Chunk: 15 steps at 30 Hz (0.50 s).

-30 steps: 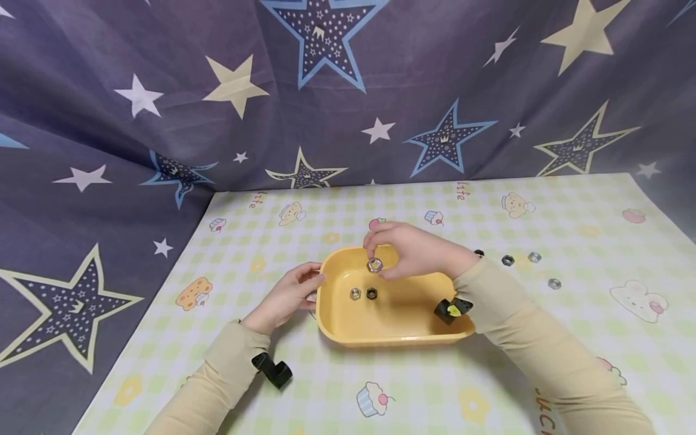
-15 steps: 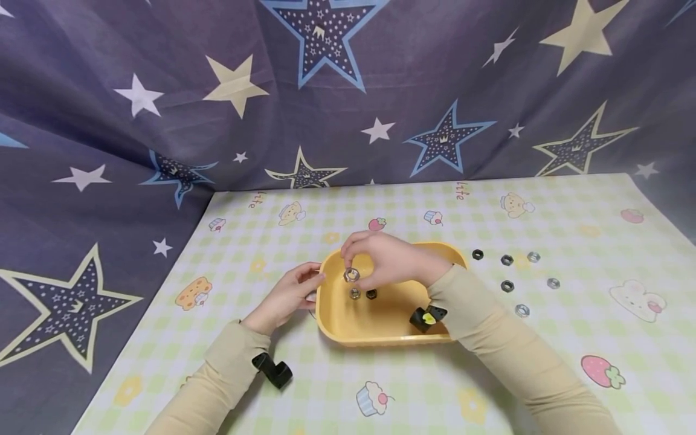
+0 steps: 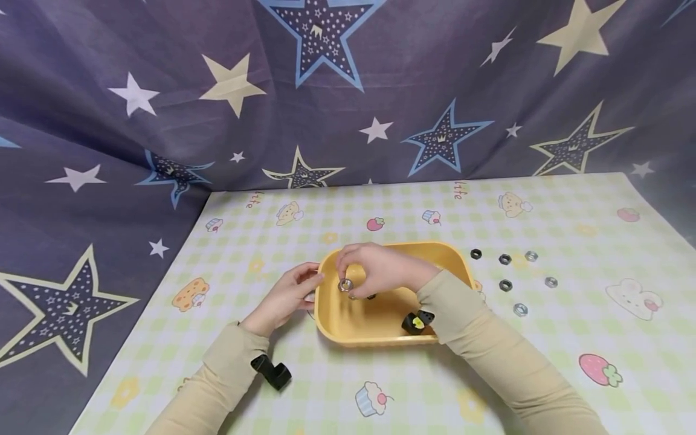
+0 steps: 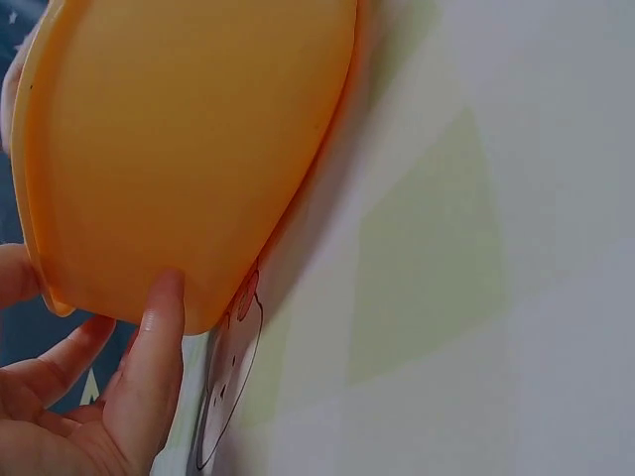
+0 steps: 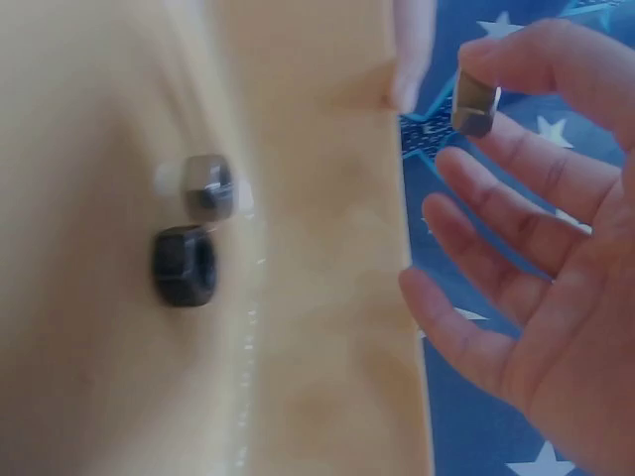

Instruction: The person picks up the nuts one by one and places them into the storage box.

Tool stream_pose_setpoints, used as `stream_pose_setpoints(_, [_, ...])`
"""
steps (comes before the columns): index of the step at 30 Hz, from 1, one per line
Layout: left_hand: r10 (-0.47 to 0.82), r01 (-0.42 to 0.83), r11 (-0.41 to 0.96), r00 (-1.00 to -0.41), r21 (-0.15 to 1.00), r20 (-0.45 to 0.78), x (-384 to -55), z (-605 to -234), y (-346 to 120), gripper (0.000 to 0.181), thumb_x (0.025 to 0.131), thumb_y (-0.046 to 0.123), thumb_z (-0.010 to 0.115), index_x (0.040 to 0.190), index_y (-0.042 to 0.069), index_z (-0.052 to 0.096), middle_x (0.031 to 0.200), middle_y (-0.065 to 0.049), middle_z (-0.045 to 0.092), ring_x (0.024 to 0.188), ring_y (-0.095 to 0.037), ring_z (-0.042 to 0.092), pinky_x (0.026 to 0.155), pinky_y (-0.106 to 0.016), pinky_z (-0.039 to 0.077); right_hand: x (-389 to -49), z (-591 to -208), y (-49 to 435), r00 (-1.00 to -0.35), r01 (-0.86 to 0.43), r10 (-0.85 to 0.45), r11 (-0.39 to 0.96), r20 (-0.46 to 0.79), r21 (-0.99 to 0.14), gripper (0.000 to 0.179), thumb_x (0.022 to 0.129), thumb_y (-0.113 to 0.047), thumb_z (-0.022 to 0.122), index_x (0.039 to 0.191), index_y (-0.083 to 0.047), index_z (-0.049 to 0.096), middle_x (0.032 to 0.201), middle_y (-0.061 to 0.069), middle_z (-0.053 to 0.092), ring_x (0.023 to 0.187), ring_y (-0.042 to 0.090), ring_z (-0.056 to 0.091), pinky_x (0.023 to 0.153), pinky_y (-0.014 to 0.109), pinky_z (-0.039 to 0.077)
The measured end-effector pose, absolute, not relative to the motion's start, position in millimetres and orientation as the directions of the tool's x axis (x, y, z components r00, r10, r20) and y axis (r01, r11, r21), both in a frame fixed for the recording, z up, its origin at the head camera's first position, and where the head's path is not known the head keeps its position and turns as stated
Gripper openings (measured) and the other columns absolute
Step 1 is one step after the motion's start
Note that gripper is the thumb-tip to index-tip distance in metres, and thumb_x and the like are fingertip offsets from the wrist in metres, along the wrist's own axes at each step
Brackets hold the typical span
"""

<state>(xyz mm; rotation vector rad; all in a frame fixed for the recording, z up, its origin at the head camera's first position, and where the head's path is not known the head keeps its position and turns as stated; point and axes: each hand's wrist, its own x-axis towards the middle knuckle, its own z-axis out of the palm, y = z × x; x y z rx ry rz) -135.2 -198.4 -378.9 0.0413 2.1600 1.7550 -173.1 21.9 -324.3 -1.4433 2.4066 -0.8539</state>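
Note:
A yellow plastic tub (image 3: 375, 317) sits on the table. At its left end my left hand (image 3: 288, 293) holds the wall; the left wrist view shows the thumb (image 4: 159, 347) against the outside. My right hand (image 3: 380, 266) is over the tub's left part, pinching a silver hex nut (image 3: 345, 285) between thumb and index finger. The other fingers are spread in the right wrist view, where the held nut (image 5: 476, 102) shows edge-on. On the tub floor lie another silver nut (image 5: 208, 186) and a black nut (image 5: 185, 266), both largely covered by my right hand in the head view.
Right of the tub, several loose nuts lie on the checked tablecloth (image 3: 435, 386), among them a black nut (image 3: 475, 254) and a silver nut (image 3: 520, 310). A star-patterned curtain (image 3: 348, 121) hangs behind the table.
My right hand has moved left and lower within the tub, carrying the silver nut. Nuts that the right arm covered on the table now show. My left hand stays at the tub's end.

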Motion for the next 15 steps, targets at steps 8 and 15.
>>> stream_pose_setpoints(8, [0.241,-0.202,0.214,-0.937,0.956,-0.252,-135.0,-380.8,-199.9,0.043,0.098,0.018,0.049,0.134,-0.005,0.041,0.107,-0.009,0.056,0.079,-0.010,0.062,0.070,-0.029,0.060,-170.6,-333.3,15.6,-0.471,-0.762,-0.881,0.376,0.053,-0.527,0.015,0.073,-0.008,0.072,0.086,-0.010,0.067,0.100,0.000,0.064,0.097,0.014,0.056,0.095,0.025,0.047])
stream_pose_setpoints(15, [0.240,-0.198,0.220,-0.938,0.955,-0.249,-135.5,-381.0,-198.2,0.044,0.099,0.019,0.049,0.134,-0.005,0.041,0.110,-0.012,0.055,0.080,-0.010,0.061,0.069,-0.028,0.059,-170.2,-338.1,15.7,-0.473,-0.769,-0.881,0.406,0.012,-0.494,0.018,0.069,-0.008,0.074,0.086,-0.010,0.067,0.105,0.002,0.063,0.099,0.016,0.056,0.097,0.027,0.045])
